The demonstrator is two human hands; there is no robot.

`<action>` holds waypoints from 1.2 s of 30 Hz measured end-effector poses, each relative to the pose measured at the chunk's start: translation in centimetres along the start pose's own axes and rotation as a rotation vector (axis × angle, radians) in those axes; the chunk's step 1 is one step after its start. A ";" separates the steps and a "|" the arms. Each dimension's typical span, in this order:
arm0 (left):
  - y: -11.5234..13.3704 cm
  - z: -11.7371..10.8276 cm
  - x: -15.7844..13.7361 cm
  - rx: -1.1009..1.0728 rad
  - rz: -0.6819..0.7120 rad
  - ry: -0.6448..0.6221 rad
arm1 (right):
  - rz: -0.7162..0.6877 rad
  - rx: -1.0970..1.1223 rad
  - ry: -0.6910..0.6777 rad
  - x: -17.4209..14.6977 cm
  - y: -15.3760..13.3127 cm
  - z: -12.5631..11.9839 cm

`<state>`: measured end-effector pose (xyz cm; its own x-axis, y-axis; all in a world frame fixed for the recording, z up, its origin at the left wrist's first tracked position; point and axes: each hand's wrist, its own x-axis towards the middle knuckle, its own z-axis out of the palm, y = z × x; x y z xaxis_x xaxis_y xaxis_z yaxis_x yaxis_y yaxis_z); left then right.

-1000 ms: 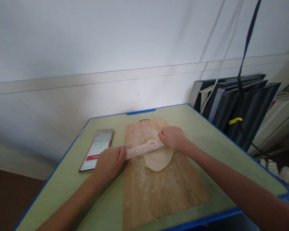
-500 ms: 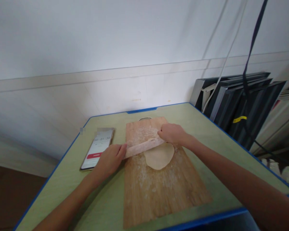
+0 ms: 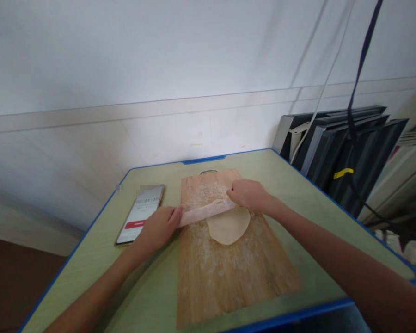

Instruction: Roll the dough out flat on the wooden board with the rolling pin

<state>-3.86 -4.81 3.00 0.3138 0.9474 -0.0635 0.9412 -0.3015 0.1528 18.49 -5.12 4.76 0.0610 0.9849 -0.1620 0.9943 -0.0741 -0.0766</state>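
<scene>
A pale, floury rolling pin [image 3: 205, 212] lies slantwise over the far part of a flattened sheet of dough [image 3: 229, 227]. My left hand [image 3: 163, 224] is closed around its near-left end, just past the board's left edge. Around the other end, farther off on the right, my right hand [image 3: 248, 195] is wrapped in a fist. Beneath the dough is a wooden cutting board [image 3: 225, 282] dusted with flour, mostly beyond and below the pin. The sheet is roughly round on its near side; a small bit of dough shows behind the pin.
A phone [image 3: 143, 210] with a timer on its screen lies left of the board, partly behind my left hand. The green table [image 3: 277, 175] has a blue edge and meets a white wall. Dark flat panels [image 3: 353, 143] lean at the right, with a black strap [image 3: 358, 78] hanging before them.
Both hands keep their hold on the rolling pin, which sits in nearly the same place on the dough. The view has shifted very slightly.
</scene>
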 end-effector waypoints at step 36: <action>0.3 -0.1 -0.5 0.157 0.053 -0.028 | -0.006 0.008 0.185 0.1 0.2 0.8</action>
<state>-3.78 -5.34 3.13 0.3652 0.9268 -0.0874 0.9304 -0.3665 0.0010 18.60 -5.17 3.98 0.0709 0.9972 0.0219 0.9940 -0.0688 -0.0846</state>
